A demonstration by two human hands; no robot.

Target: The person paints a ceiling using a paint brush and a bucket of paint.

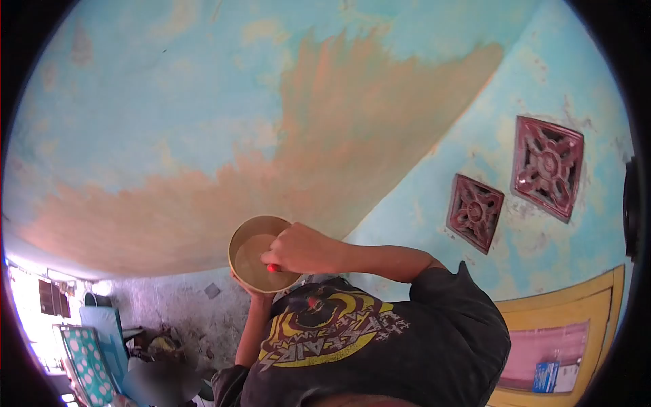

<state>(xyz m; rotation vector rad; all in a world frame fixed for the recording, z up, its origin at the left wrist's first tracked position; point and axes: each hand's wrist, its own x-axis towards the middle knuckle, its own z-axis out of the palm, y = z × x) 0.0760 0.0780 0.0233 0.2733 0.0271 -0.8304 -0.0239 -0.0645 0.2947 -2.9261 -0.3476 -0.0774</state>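
My left hand [252,290] supports a round, pale paint bucket [239,237] from below, its fingers mostly hidden under the base. Inside the bucket is tan liquid paint [253,249]. Over the rim reaches my right hand [302,249], closed around what looks like a paintbrush with a red handle [273,268]; its bristle end is hidden. Above the bucket spreads a large blue surface [183,108], partly covered with streaky tan paint [346,115] in an uneven band.
Two dark red patterned vent blocks [546,165] are set in the blue wall at right. Below them is a yellow-framed window [600,308] with a pink curtain. At lower left stand a polka-dotted teal panel [88,363], clutter [163,342] and a blurred shape.
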